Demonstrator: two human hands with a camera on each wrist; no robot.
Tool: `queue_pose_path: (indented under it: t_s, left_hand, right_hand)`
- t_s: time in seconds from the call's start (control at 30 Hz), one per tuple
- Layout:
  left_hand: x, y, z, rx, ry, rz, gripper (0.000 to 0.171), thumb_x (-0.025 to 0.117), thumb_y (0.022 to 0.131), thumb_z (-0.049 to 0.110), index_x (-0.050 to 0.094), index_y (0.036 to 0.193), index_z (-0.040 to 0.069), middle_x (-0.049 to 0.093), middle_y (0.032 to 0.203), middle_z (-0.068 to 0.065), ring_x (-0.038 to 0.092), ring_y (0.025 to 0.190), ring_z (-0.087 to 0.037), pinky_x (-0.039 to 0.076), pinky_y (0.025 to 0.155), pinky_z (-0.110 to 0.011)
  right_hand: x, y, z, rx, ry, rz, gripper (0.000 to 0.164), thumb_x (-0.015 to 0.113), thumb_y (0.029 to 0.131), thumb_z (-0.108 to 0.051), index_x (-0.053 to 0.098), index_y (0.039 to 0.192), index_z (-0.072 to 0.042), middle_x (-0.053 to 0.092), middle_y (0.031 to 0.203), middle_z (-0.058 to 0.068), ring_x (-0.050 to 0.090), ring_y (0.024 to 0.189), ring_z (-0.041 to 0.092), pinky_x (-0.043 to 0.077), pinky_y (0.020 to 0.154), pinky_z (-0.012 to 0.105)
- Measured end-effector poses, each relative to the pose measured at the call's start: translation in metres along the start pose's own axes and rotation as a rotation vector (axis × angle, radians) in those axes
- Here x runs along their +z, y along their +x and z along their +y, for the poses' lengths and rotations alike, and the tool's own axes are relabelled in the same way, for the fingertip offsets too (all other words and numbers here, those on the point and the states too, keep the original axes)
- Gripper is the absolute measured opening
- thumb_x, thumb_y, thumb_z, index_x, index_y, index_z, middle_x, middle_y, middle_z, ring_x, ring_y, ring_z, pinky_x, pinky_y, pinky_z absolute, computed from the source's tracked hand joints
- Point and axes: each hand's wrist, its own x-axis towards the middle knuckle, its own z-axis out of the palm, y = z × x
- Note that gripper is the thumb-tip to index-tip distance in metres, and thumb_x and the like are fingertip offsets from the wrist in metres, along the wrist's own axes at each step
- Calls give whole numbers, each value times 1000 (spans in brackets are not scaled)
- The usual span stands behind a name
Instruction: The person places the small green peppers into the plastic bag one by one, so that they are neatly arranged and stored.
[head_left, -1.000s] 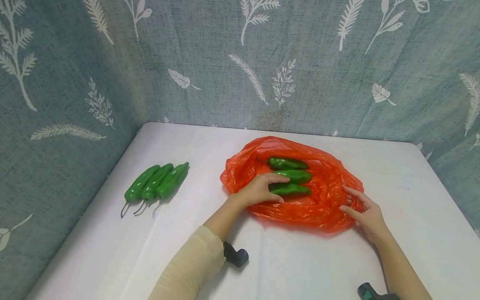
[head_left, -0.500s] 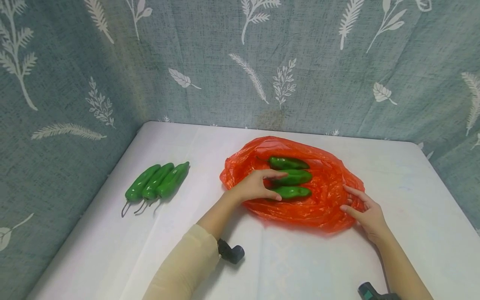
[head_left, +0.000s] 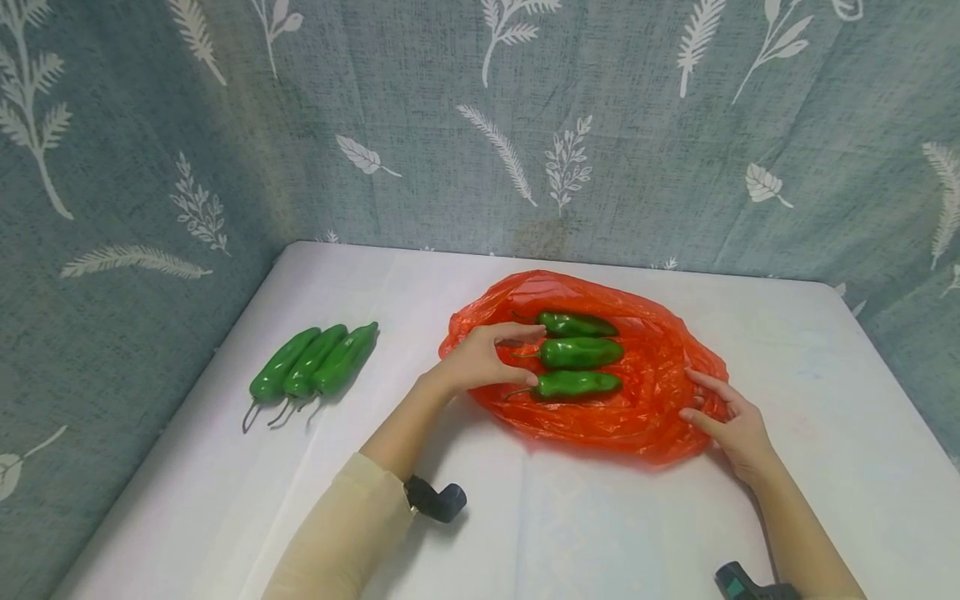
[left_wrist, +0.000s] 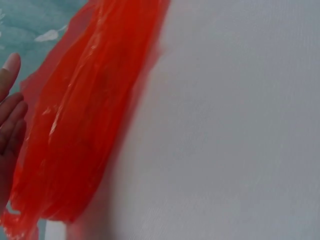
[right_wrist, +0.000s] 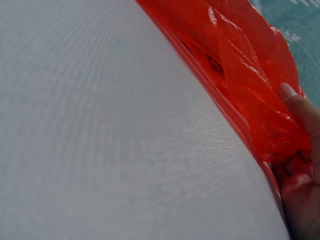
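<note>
Two dark wrist devices point(head_left: 438, 502): one at lower centre under my left wrist, the other at the bottom edge, right of centre, by my bare right forearm point(head_left: 806, 525).
Sleeve point(head_left: 337, 533): beige, on my left arm, rising from the bottom edge left of centre.
Right hand point(head_left: 742, 437): right of centre, at the bag's right end; thumb on one side of the film, fingers on the other, so I hold the edge lightly.
Left hand point(head_left: 472, 360): centre, over the bag's left part; thumb and forefinger spread wide, gripping nothing. Thumb tip just beside the nearest pepper's stem end; contact, cannot tell.
Red bag point(head_left: 656, 417): centre to right of centre, thin crinkled plastic, mouth spread upward.
Peppers in bag point(head_left: 581, 353): three, green, lying one above another in the frame, stems leftward, tips rightward; the middle one is near both its neighbours.
Peppers outside point(head_left: 317, 364): three, green, left of centre, side by side on a slant, stems toward lower left, well apart from the bag.
Table point(head_left: 600, 533): white cover beneath everything.
Curtain point(head_left: 420, 83): grey-green with white leaf prints, across the top and down the left side.
</note>
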Motion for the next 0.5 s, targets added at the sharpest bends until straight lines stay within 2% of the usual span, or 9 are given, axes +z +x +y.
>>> queue_pose_path:
  t_s: [0.23,0.5]
  left_hand:
    - [-15,-12,0,-50,-7,33,65,81,74,21,55,134,21,60,129,-5,53,120,-22,45,98,-45]
    - [-27,-23,-2,-44,-34,106,63,79,75,18,55,134,17,60,129,-7,54,118,-20,43,101,-44]
  right_hand:
    - [0,1,-2,9,-10,2,58,64,90,-27,42,143,-20,41,127,-18,41,108,-6,46,80,8]
    - [1,0,1,-14,-3,3,56,64,91,-24,43,142,-20,43,123,-21,44,107,-7,47,79,9]
